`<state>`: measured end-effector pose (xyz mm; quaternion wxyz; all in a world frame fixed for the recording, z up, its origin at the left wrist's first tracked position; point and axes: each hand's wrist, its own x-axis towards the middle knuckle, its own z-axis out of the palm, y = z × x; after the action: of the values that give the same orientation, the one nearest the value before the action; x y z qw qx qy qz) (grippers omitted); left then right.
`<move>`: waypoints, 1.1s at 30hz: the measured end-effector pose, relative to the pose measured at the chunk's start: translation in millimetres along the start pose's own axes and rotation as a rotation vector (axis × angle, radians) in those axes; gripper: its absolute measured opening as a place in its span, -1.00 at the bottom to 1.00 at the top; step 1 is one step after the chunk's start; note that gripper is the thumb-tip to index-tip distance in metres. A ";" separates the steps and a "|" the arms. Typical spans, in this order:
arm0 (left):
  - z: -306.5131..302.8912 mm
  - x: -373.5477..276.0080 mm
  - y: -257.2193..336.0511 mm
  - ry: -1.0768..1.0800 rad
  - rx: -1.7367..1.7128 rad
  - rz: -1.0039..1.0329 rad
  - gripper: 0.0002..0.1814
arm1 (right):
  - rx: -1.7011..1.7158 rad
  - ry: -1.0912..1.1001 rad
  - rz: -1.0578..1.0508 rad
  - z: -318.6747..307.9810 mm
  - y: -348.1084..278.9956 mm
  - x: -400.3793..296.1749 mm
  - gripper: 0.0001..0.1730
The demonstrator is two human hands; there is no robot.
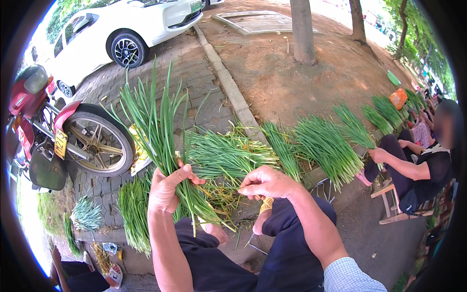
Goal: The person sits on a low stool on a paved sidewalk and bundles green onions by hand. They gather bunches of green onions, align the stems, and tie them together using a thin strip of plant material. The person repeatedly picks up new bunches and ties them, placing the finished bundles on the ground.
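My left hand (169,186) is closed around a bunch of long green Chinese chives (157,135), its leaves pointing up and away, its pale stem ends toward my knees. To the right, apart from the bunch, my right hand (268,182) has thumb and forefinger pinched together; whether a thin leaf lies between them I cannot tell. A heap of chives (226,151) lies on the paving just beyond my hands. Yellowed leaf scraps (222,199) lie between my feet, partly hidden. Another pile of chives (133,215) lies left of my left forearm.
A red motorcycle (96,142) and a white car (146,22) stand at the left. A stone kerb (226,80) runs beside bare soil and tree trunks (303,33). More chives (324,149) lie at the right, near a seated person (419,168). Another person's sandalled foot (116,275) shows lower left.
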<state>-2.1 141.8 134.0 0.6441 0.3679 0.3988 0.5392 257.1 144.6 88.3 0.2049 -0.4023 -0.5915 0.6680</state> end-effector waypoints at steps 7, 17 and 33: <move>-4.8 -0.4 -1.0 -0.002 -0.019 0.013 -0.84 | -0.216 0.060 0.120 -14.1 -8.5 -13.0 -0.76; -13.2 -4.3 4.5 0.073 -0.012 0.015 -0.80 | -0.819 0.367 0.206 -48.0 26.2 -21.6 -0.80; -13.3 -6.9 8.2 0.048 0.003 0.004 -0.84 | -1.035 0.538 0.250 -10.9 37.6 36.0 -0.80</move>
<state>-18.1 136.8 136.8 0.6328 0.3566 0.4143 0.5484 251.9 170.2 41.9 0.0446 -0.6715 -0.7157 0.1866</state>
